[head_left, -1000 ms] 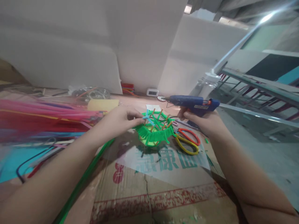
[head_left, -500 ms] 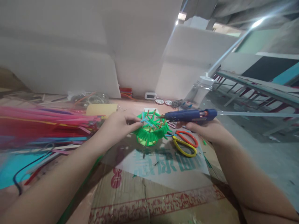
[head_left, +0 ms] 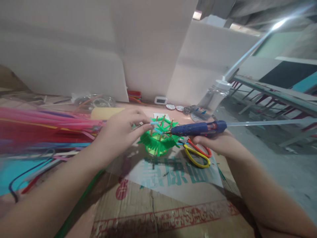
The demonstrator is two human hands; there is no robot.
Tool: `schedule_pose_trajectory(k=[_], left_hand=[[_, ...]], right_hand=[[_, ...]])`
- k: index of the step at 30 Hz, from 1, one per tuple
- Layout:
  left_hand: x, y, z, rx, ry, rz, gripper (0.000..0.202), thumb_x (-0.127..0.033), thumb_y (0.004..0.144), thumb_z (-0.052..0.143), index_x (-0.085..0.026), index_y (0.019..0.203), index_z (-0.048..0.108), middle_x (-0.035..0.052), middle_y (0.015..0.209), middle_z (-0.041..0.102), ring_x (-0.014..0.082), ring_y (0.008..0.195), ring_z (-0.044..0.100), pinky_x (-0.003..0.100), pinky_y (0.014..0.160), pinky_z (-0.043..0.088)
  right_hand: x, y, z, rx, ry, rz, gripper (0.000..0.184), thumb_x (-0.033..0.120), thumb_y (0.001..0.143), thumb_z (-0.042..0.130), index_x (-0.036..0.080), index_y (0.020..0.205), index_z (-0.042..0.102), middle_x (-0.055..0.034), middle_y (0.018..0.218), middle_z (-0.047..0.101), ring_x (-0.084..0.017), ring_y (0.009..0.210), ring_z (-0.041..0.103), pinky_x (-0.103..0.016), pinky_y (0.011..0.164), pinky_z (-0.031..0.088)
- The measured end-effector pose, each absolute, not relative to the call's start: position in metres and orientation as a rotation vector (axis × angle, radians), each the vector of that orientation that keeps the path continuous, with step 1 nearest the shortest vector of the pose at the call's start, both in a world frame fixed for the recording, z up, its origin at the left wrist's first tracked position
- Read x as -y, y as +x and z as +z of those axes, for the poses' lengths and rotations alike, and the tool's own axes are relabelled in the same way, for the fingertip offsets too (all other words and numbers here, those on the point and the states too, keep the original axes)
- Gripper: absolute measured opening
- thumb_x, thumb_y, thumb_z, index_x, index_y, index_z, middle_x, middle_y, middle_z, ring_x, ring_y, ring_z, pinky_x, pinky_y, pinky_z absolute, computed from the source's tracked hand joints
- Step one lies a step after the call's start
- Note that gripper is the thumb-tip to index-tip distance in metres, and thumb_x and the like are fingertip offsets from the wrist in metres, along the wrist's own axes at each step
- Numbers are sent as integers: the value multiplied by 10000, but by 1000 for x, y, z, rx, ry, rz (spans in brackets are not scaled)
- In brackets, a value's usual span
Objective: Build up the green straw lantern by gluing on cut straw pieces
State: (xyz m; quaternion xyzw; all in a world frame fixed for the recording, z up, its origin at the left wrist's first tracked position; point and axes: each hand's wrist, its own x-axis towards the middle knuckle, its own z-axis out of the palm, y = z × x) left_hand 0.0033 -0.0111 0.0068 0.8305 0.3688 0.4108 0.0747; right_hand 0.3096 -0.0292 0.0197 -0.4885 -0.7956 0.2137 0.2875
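Observation:
My left hand (head_left: 125, 125) pinches a short light blue pipe cleaner (head_left: 154, 123) between thumb and fingers. In my right hand (head_left: 220, 142) is a dark blue hot glue gun (head_left: 190, 130), a long clear glue stick (head_left: 262, 123) running out of its back. Its metal nozzle points left, close to the light blue piece; whether they touch I cannot tell. Just below the nozzle stands a small round green pipe-cleaner piece (head_left: 158, 145) with upright brown sticks and a fringed rim. Scissors (head_left: 196, 158) with one red and one yellow handle lie to its right.
Cardboard with a printed sheet (head_left: 178, 185) covers the table. Bundles of pink and red pipe cleaners (head_left: 49, 127) fill the left side. A yellow roll (head_left: 105, 113), a small white digital clock (head_left: 160, 100) and a clear plastic bottle (head_left: 216, 96) stand behind. White boards (head_left: 146, 49) rise at the back.
The glue gun has tilted and moved slightly left and down, bringing its nozzle nearer the light blue pipe cleaner. My left hand has turned a little and still pinches that piece.

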Motion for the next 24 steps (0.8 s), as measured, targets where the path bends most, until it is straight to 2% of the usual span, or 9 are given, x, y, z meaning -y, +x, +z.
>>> schedule_pose_trajectory(k=[5,11,19,24], left_hand=[[6,8,-3,-986,2680,1325,161,-272,951,649,-165,922,767,62,936,676,207,899,617,333,786,459],[5,8,-5,-973,2704,1321,153,-253,952,646,-162,928,766,59,924,659,203,884,598,337,780,451],[4,8,-4,-976,2735,1258,211,-285,976,599,-174,915,768,60,907,656,203,873,585,347,787,453],[4,7,-5,-979,2734,1250,229,-303,983,586,-176,920,766,64,917,658,203,867,584,352,790,453]], right_hand=[[31,307,21,2144,-1291,506,337,571,794,682,237,812,726,-20,746,741,-223,709,709,-325,663,594],[32,306,21,2169,-1334,393,361,597,804,654,247,805,745,-33,797,762,-254,769,725,-376,749,605],[28,307,18,2182,-1322,462,386,635,792,677,252,810,729,-27,768,741,-242,736,701,-354,705,587],[29,306,17,2126,-1342,441,386,648,767,693,267,813,739,-28,718,739,-271,763,717,-397,757,601]])
